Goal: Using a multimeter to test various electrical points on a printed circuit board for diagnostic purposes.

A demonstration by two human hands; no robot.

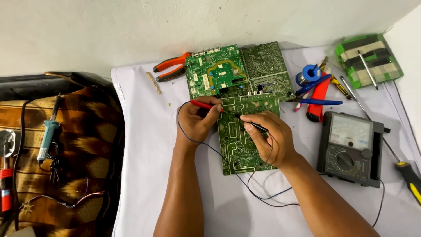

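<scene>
My left hand [197, 120] pinches a red test probe [205, 104], its tip resting on the upper edge of a green circuit board [239, 151] lying flat on a white sheet [144, 153]. My right hand [272, 138] grips a black test probe [256, 126] and presses its tip onto the same board near the middle. Thin blue and dark leads [263, 195] trail from both probes across the sheet toward a dark analogue multimeter [349, 148] at my right.
Two more green boards [215, 72] [265, 66] lie behind. Orange-handled pliers [169, 66], a solder spool [309, 73], blue and red tools [318, 98], a yellow-black screwdriver [410, 175] and a green case [368, 60] surround them. A soldering iron [48, 131] rests on patterned cloth at left.
</scene>
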